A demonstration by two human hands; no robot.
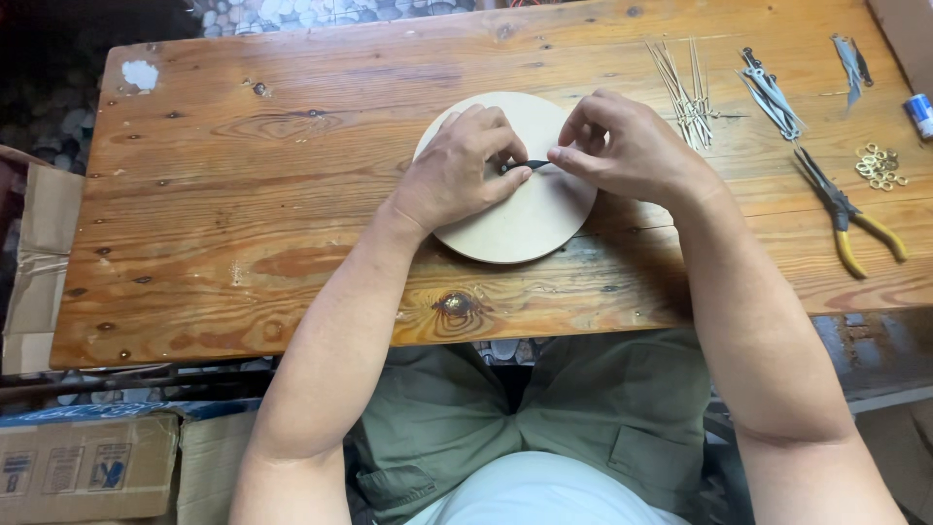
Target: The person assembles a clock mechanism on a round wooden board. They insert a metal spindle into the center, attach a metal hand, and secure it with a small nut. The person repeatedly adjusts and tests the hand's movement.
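Over the round wooden disc [525, 228], left hand [457, 175] and right hand [622, 146] pinch a small dark piece [526, 165]; wire rods [685, 87], brass rings [880, 165], pliers [850, 214] lie untouched, so work looks early.

brown cardboard boxes [87, 467] lower left, blue-printed labels [109, 467]

Items counted on the wooden table [243, 194]: one round wooden disc [530, 219]; one small dark piece [525, 165], held between two hands; one pair of yellow-handled pliers [850, 219]; one bundle of thin sticks [685, 92], number indeterminate; one heap of small brass rings [880, 165], uncountable; cardboard boxes [87, 462] beside table, at least two
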